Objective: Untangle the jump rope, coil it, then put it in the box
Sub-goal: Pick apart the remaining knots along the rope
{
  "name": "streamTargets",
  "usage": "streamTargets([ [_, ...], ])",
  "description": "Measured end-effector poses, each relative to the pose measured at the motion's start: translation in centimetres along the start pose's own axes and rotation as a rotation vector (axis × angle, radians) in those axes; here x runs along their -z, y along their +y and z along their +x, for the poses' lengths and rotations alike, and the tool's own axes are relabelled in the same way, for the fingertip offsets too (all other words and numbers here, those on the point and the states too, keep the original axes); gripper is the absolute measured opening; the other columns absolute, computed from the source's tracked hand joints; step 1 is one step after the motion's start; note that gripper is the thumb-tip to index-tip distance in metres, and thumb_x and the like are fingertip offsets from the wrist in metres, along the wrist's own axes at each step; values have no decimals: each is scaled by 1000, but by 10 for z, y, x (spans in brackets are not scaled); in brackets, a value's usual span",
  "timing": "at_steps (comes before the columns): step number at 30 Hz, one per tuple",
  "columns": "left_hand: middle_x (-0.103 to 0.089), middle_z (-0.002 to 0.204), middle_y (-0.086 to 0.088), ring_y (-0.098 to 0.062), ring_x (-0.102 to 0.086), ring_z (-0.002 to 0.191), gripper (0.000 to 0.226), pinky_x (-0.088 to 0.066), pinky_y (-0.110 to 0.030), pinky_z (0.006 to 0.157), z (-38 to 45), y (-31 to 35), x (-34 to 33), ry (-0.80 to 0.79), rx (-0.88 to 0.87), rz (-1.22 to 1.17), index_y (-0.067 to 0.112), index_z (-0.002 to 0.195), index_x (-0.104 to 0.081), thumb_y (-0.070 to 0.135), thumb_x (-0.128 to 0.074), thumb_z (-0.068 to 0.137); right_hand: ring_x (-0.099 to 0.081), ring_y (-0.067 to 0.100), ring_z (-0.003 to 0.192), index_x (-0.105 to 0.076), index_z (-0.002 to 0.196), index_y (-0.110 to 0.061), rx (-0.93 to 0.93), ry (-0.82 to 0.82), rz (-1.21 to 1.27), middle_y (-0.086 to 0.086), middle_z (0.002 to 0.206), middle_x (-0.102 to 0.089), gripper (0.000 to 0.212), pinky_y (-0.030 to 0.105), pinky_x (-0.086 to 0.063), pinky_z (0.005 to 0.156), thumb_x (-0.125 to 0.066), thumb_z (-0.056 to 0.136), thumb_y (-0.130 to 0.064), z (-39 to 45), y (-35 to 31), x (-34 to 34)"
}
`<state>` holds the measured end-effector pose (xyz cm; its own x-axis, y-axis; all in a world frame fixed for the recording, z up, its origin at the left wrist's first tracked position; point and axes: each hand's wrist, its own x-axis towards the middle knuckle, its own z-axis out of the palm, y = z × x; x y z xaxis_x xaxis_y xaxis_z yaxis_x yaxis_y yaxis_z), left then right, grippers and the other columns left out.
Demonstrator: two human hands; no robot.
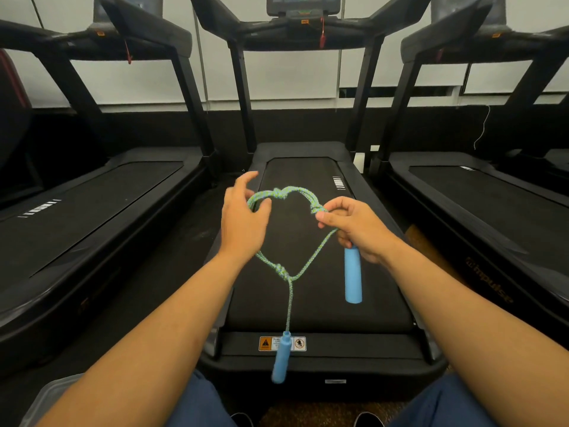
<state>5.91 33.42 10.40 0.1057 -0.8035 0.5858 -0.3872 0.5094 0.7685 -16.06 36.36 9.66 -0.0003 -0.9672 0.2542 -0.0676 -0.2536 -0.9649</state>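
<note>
A green-and-blue braided jump rope (308,263) hangs in a knotted loop between my hands, above the middle treadmill's belt. My right hand (354,226) pinches a knot at the loop's right side and holds one blue handle (352,277) against the palm. My left hand (244,217) has its fingers spread with the loop's left end draped over the thumb side. Knots show at the top (278,193) and the bottom (283,271). The second blue handle (281,357) dangles below on a single strand. A clear plastic box (46,399) sits at the lower left, mostly hidden by my left arm.
Three black treadmills stand side by side; the middle treadmill (308,303) lies right in front of me, with a warning label (282,343) at its rear edge. My knees in blue trousers and my shoes show at the bottom. White blinds cover the far wall.
</note>
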Motion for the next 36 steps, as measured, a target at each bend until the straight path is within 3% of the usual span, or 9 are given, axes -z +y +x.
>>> streamTargets([
  [3, -50, 116, 9, -4, -56, 97, 31, -48, -28, 85, -6, 7, -4, -78, -318, 161, 34, 120, -68, 26, -70, 90, -34, 9, 38, -67, 90, -11, 49, 45, -51, 7, 74, -70, 15, 21, -27, 37, -80, 87, -20, 0, -1, -2],
  [6, -51, 115, 11, -11, -61, 92, 19, -55, -39, 78, -13, 12, -12, -156, -439, 257, 33, 106, -74, 41, -71, 89, -36, 10, 39, -76, 91, -18, 95, 56, -119, 6, 73, -70, 5, 22, -28, 39, -79, 88, -22, 1, -2, -4],
  [13, -51, 102, 11, -11, -59, 88, 21, -54, -39, 76, -13, 14, -16, -229, -337, 301, 31, 104, -75, 45, -71, 89, -39, 8, 38, -75, 115, -18, 136, -20, -201, 10, 89, -75, 19, 24, -33, 39, -63, 100, -18, -3, -5, -7],
  [17, -58, 98, 6, -9, -56, 81, 14, -48, -33, 77, -10, 10, -16, -327, -171, 283, 27, 105, -72, 35, -63, 95, -37, 9, 39, -76, 107, -16, 152, -22, -195, 10, 90, -76, 16, 23, -31, 40, -63, 98, -12, -4, -6, -8],
  [21, -54, 62, 7, -1, -45, 42, 13, -30, -13, 45, -9, 8, -17, -375, -35, 109, 12, 100, -69, 21, -59, 99, -35, 8, 40, -75, 98, -16, 130, -33, -133, 14, 83, -71, 10, 22, -29, 39, -68, 95, -10, -4, -9, -11],
  [24, -49, 54, 7, -2, -40, 36, 13, -26, -13, 39, -11, 10, -20, -382, -7, 65, 12, 98, -67, 22, -59, 99, -35, 6, 39, -75, 100, -17, 112, -45, -111, 6, 80, -72, 9, 20, -30, 39, -69, 95, -13, -4, -6, -13],
  [28, -60, 73, 2, 0, -48, 47, 10, -34, -13, 46, -15, 13, -22, -348, -43, 58, 14, 94, -66, 21, -59, 97, -35, 5, 39, -76, 100, -14, 95, -28, -96, 5, 81, -71, 9, 20, -29, 38, -72, 94, -19, -4, -6, -14],
  [32, -65, 101, 4, -9, -59, 92, 3, -44, -26, 79, -12, 5, -21, -337, -136, 78, 21, 95, -68, 22, -65, 94, -37, 4, 39, -78, 97, -12, 95, -15, -119, 1, 75, -71, 8, 19, -29, 39, -75, 91, -15, -6, -7, -14],
  [36, -60, 97, 6, -11, -56, 77, 6, -47, -33, 71, -11, 0, -21, -309, -181, 83, 29, 87, -65, 28, -71, 88, -40, 2, 40, -78, 99, -8, 107, -25, -158, 5, 79, -72, 10, 18, -31, 39, -74, 91, -13, -8, -11, -13],
])
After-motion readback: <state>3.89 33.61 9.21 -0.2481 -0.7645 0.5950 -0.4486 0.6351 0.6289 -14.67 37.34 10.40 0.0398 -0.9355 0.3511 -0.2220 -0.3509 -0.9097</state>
